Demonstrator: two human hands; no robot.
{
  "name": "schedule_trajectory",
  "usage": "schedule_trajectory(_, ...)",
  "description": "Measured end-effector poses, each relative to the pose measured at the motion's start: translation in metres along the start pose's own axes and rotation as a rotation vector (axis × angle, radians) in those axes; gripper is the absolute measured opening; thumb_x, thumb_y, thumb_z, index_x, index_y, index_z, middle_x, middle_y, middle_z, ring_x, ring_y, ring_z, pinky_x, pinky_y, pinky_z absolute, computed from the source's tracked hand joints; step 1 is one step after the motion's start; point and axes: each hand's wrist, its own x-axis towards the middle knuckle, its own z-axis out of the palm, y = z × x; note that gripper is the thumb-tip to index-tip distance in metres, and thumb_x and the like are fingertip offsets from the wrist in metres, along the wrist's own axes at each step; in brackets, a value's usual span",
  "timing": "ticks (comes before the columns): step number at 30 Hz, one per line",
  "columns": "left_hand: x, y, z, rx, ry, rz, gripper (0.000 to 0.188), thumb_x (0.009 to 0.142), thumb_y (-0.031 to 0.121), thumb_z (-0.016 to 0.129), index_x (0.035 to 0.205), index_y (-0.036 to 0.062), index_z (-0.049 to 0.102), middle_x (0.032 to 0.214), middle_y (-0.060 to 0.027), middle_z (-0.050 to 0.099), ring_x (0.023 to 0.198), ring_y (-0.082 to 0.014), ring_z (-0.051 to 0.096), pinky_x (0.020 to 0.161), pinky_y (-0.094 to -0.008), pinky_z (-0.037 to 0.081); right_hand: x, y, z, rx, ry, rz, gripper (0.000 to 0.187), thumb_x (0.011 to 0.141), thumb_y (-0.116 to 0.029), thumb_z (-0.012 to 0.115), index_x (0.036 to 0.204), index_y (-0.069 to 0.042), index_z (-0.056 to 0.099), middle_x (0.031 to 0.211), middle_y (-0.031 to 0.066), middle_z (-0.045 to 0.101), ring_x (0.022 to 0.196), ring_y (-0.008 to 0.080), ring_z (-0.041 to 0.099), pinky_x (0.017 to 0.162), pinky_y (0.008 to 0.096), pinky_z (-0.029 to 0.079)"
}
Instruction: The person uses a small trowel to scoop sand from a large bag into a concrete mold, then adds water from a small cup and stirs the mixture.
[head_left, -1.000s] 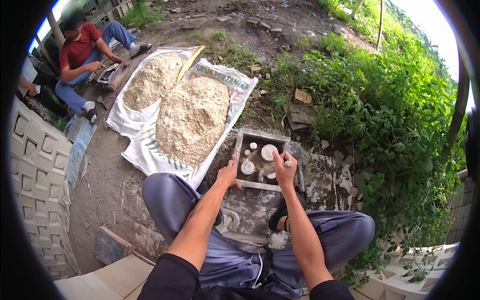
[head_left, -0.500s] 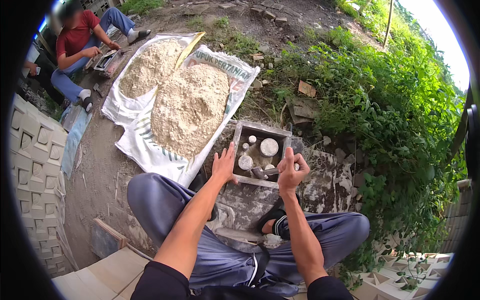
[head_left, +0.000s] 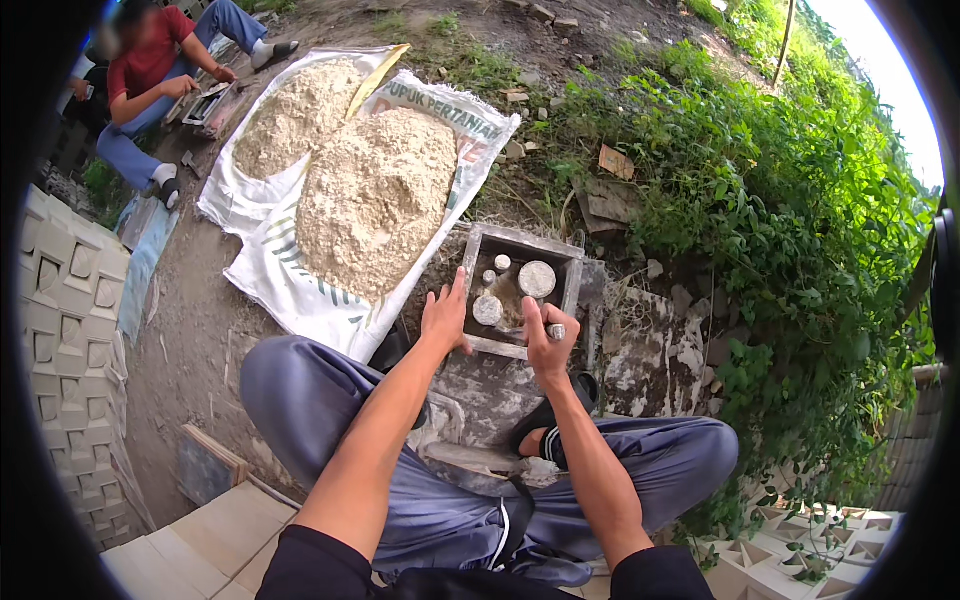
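Fingers of my right hand close around a small round plug; left hand spreads open on the square mould, frame centre.

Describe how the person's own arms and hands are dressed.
Both forearms are bare from above the elbow down. Black short sleeves show at the lower edge. The left hand and right hand wear no gloves; no watch, ring or band is visible.

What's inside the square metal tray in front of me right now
Inside the square metal tray lie several round grey discs of differing sizes on a dirty floor. The left hand and right hand cover its near edge.
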Motion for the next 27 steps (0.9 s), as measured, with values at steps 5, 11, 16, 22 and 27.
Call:
schedule_trajectory(5, 0.001, 0.0, 0.002, 0.042, 0.049, 0.003, 0.133, 0.044, 0.047, 0.09, 0.145, -0.0053, 0.022, 0.158, -0.0127, 0.001, 0.138, -0.0273, 0.029, 0.108, -0.0455, 0.034, 0.009, -0.025, -0.015, 0.145, 0.06, 0.068, 0.046, 0.09, -0.01, 0.061, 0.05, -0.004, 0.039, 0.046, -0.0053, 0.036, 0.045, 0.0015, 0.032, 0.041, 0.026, 0.019)
schedule_trajectory(11, 0.003, 0.0, -0.003, 0.049, -0.018, 0.024, 0.133, 0.045, 0.049, 0.089, 0.145, -0.005, 0.021, 0.158, -0.0124, 0.0, 0.143, -0.0268, 0.02, 0.112, -0.0455, 0.029, 0.003, 0.01, -0.023, -0.044, 0.046, -0.057, 0.042, 0.086, -0.004, 0.06, 0.052, 0.0, 0.036, 0.047, -0.001, 0.028, 0.044, 0.0044, 0.026, 0.042, 0.0286, 0.019)
schedule_trajectory(16, 0.002, -0.002, -0.003, 0.057, -0.033, 0.019, 0.132, 0.045, 0.051, 0.089, 0.145, -0.0049, 0.022, 0.158, -0.0125, 0.0, 0.143, -0.0264, 0.018, 0.113, -0.0449, 0.027, 0.01, -0.022, -0.018, 0.069, 0.086, 0.003, 0.044, 0.091, -0.006, 0.055, 0.051, -0.003, 0.038, 0.044, -0.0015, 0.036, 0.038, 0.0055, 0.033, 0.038, 0.0256, 0.025)
schedule_trajectory(22, 0.002, -0.004, -0.005, 0.028, 0.006, 0.049, 0.131, 0.045, 0.051, 0.088, 0.144, -0.0046, 0.023, 0.158, -0.0111, 0.002, 0.144, -0.0261, 0.017, 0.113, -0.0449, 0.026, 0.007, -0.005, -0.008, 0.14, 0.07, 0.085, 0.044, 0.092, -0.007, 0.055, 0.051, -0.004, 0.039, 0.045, -0.0018, 0.041, 0.039, 0.0051, 0.042, 0.037, 0.0237, 0.029)
schedule_trajectory(27, 0.001, -0.008, 0.002, -0.009, 0.047, 0.052, 0.131, 0.043, 0.05, 0.089, 0.144, -0.0036, 0.025, 0.158, -0.0102, 0.003, 0.143, -0.0266, 0.018, 0.114, -0.0457, 0.026, 0.005, -0.028, 0.002, 0.197, 0.064, 0.088, 0.041, 0.091, -0.008, 0.056, 0.052, -0.002, 0.044, 0.045, -0.0007, 0.045, 0.04, 0.0057, 0.043, 0.038, 0.0249, 0.031)
